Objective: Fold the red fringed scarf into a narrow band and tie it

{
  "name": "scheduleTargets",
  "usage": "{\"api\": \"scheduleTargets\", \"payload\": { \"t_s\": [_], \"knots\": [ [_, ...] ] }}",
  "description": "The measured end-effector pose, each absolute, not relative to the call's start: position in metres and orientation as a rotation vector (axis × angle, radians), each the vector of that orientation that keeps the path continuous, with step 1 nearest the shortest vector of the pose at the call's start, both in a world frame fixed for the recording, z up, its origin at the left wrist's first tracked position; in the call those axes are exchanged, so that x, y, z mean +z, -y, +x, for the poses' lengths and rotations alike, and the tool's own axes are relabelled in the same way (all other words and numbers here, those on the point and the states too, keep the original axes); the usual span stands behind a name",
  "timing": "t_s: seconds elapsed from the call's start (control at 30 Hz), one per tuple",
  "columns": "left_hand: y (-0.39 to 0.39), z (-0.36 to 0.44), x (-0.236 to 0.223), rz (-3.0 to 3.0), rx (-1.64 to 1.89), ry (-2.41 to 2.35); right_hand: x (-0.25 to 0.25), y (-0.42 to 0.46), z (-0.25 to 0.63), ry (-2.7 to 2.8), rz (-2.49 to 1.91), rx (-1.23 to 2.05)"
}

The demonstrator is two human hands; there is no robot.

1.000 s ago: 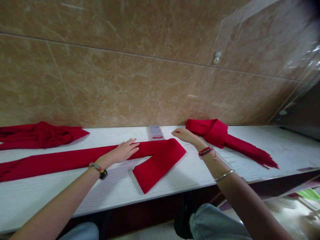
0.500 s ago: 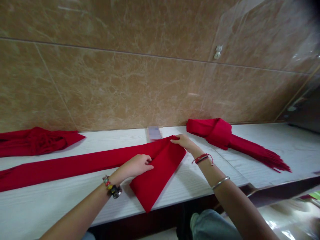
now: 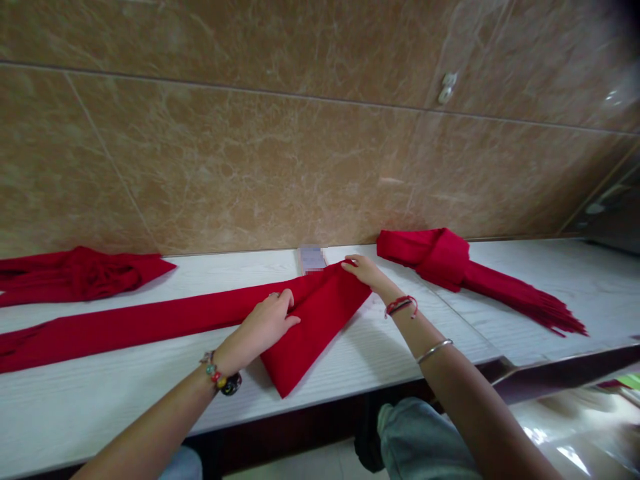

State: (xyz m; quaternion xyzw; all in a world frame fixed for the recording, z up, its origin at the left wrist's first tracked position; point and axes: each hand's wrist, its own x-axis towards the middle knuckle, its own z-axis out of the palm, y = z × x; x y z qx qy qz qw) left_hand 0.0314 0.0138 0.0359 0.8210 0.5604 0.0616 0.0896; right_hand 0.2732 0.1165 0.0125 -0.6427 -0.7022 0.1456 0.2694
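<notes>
A long red scarf (image 3: 150,323) lies flat along the white table, and its right end is folded over diagonally toward me. My right hand (image 3: 364,272) pinches the scarf at the top corner of the fold. Over the inner edge of the folded part, my left hand (image 3: 273,321) curls its fingers onto the cloth, thumb lying on top; its fingertips are partly hidden. The folded flap (image 3: 305,353) points down to the table's front edge. To the right lies another red scarf (image 3: 445,260), folded round itself, with its fringed end stretched out.
Loosely bunched red cloth (image 3: 90,273) lies at the back left. A small pale packet or card (image 3: 313,259), blurred, is by the wall behind the scarf. A brown tiled wall (image 3: 250,160) borders the white table (image 3: 150,393) at the back.
My left hand has shifted slightly left and back along the fold. The flap's lower corner has moved up and left, and my right hand keeps its grip on the top corner.
</notes>
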Motion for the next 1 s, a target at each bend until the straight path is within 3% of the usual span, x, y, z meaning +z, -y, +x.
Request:
{"api": "scheduleTargets", "payload": {
  "t_s": [0.27,0.5,0.67,0.8,1.0],
  "knots": [
    [-0.005,0.037,0.034,2.514,-0.038,-1.753,0.008,-0.113,0.268,1.99,-1.749,0.279],
    [-0.007,0.028,0.043,2.595,0.188,-1.841,0.016,-0.083,0.239,2.232,-1.499,-0.073],
    [-0.009,0.019,0.013,2.428,-0.181,-1.633,-0.017,-0.051,0.224,2.55,-1.348,-0.034],
    [-0.008,0.015,0.003,2.438,-0.153,-1.607,-0.022,-0.048,0.224,2.589,-1.354,-0.032],
    [-0.007,0.014,0.013,2.504,-0.035,-1.617,0.01,-0.08,0.251,2.348,-1.552,0.054]
  ]
}}
